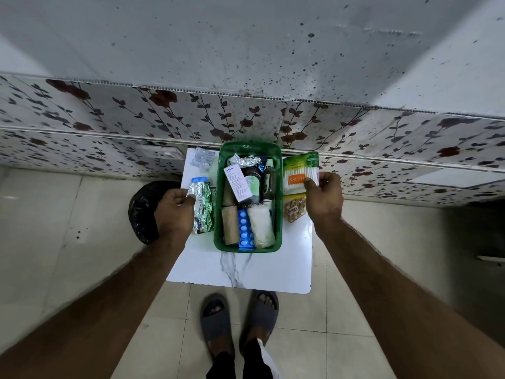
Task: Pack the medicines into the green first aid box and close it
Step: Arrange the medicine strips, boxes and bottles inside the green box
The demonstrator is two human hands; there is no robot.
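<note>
The green first aid box (pixel 278 192) stands open on a small white marble-patterned table (pixel 262 269), holding bottles, a white carton, bandage rolls and a blue blister strip. Left of the box, my left hand (pixel 175 212) pinches the top of a crumpled silver and green foil strip (pixel 203 209). On the box's right side, my right hand (pixel 325 198) grips a green packet of cotton buds (pixel 299 170). A clear blister pack (pixel 202 158) lies at the table's far left corner. A small brown packet (pixel 294 210) lies under the cotton buds. No lid is visible.
The table stands against a floral-tiled wall (pixel 109 124). A black bag (pixel 143 212) sits on the floor to the table's left. My feet in grey sandals (pixel 240 321) stand on the tiled floor in front of the table.
</note>
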